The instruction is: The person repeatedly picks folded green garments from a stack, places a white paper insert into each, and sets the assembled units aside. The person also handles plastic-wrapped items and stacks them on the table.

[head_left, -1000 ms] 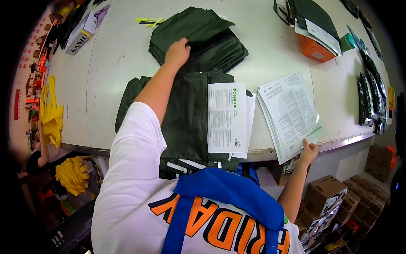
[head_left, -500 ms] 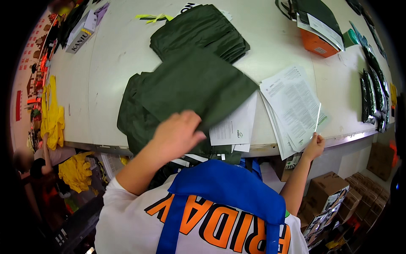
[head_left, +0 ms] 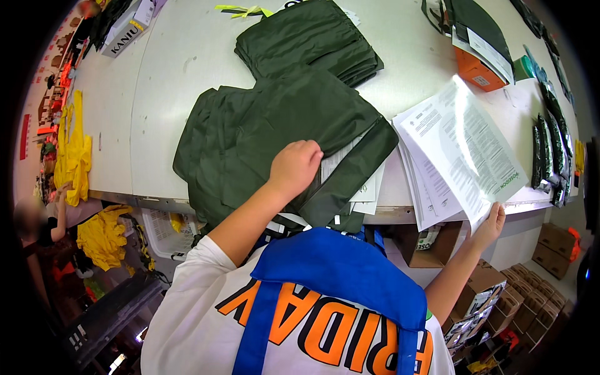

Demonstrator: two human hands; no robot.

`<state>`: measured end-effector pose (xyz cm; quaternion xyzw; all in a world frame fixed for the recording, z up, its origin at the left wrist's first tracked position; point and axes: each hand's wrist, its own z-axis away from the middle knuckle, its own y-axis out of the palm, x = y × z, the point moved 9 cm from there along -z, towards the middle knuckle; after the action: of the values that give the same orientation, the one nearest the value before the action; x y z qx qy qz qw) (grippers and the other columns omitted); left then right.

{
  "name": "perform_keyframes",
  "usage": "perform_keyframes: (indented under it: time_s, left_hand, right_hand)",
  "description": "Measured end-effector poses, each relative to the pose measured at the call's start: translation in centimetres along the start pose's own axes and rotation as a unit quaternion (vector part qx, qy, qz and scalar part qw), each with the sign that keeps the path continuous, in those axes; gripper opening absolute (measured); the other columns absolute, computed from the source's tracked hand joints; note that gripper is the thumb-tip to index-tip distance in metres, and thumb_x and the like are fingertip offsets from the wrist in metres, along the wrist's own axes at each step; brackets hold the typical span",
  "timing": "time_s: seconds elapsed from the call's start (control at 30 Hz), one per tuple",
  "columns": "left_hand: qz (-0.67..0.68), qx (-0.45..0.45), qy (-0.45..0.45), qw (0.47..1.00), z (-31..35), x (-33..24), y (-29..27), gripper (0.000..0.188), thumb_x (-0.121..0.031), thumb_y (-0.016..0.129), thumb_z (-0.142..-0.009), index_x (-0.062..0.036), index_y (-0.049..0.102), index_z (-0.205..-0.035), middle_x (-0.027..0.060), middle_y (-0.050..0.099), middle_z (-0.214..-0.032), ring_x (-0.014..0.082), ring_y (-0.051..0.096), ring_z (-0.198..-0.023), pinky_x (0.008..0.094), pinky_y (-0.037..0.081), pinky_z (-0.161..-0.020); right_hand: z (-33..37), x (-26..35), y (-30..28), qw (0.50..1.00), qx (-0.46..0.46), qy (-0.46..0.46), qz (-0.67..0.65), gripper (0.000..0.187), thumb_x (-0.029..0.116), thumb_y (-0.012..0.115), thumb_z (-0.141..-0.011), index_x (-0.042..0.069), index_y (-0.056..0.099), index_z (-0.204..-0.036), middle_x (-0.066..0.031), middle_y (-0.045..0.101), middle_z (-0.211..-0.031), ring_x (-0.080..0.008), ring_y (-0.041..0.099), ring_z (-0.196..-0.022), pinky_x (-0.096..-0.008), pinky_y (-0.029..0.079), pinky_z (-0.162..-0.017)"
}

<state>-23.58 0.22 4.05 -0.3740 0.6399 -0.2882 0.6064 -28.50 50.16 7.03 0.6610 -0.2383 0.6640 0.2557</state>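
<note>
My left hand (head_left: pixel 295 164) is closed at the edge of a dark green fabric piece, perhaps a bag (head_left: pixel 250 128), which lies flat on top of others. A loose dark strip of the fabric (head_left: pixel 353 169) runs beside the hand, and printed papers (head_left: pixel 375 181) show under and beside it. At the table's front edge, my right hand (head_left: pixel 489 226) pinches the lower corner of a glossy printed sheet (head_left: pixel 465 144), tilted up from a stack of papers (head_left: pixel 422 187). The left fingertips are partly hidden.
Behind lies a folded dark green pile (head_left: pixel 306 44). An orange box (head_left: pixel 478 70) with papers stands at the back right, near dark shiny packets (head_left: pixel 547 153). A white box (head_left: pixel 128 28) and yellow fabric (head_left: pixel 74 150) are at left. Cardboard boxes (head_left: pixel 478 290) sit below right.
The green fabric, raised before, now lies flatter, with its edge strip spread to the right. My left hand has moved right and up. My right hand has lifted the sheet and shifted it right.
</note>
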Motion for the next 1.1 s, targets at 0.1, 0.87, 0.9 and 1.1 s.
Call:
perform_keyframes:
  time_s: [0.1,0.87,0.9,1.1]
  left_hand:
    - [0.098,-0.060,-0.034,0.993,-1.2,0.1,-3.7,0.009,-0.010,0.060,-0.084,-0.0015,0.057,-0.082,0.0127,0.058,-0.073,0.0295,0.056,-0.061,0.0359,0.044,-0.056]
    - [0.101,0.058,-0.048,0.992,-0.3,-0.8,-2.6,0.009,-0.016,0.056,-0.088,-0.0075,0.055,-0.084,0.0103,0.057,-0.079,0.0327,0.058,-0.074,0.0417,0.045,-0.062]
    - [0.109,0.051,-0.041,0.992,-0.3,-0.8,-2.6,0.009,-0.016,0.056,-0.088,-0.0077,0.055,-0.084,0.0102,0.057,-0.079,0.0327,0.058,-0.075,0.0418,0.045,-0.063]
    - [0.069,0.066,-0.029,0.995,-0.2,-1.0,-1.8,0.009,-0.017,0.056,-0.088,-0.0087,0.055,-0.085,0.0088,0.056,-0.078,0.0317,0.057,-0.075,0.0423,0.045,-0.062]
  right_hand:
    - [2.4,2.1,2.5,0.985,0.136,0.026,0.101,0.009,0.010,0.058,-0.092,0.002,0.057,-0.090,-0.0005,0.058,-0.081,-0.0055,0.051,-0.071,-0.0183,0.042,-0.062]
    - [17.6,-6.7,17.0,0.917,0.333,0.214,0.044,0.039,0.005,0.049,-0.093,-0.005,0.042,-0.130,-0.0126,0.059,-0.115,-0.0169,0.055,-0.104,-0.0295,0.044,-0.091]
    - [18.6,-7.1,17.5,0.914,0.346,0.208,0.042,0.038,0.005,0.049,-0.094,-0.004,0.041,-0.130,-0.0122,0.059,-0.114,-0.0165,0.056,-0.102,-0.0296,0.044,-0.091]
    - [21.2,-8.3,19.9,0.871,0.439,0.174,0.133,0.025,0.011,0.051,-0.095,-0.004,0.056,-0.115,-0.0081,0.065,-0.097,-0.0117,0.059,-0.087,-0.0258,0.048,-0.077]
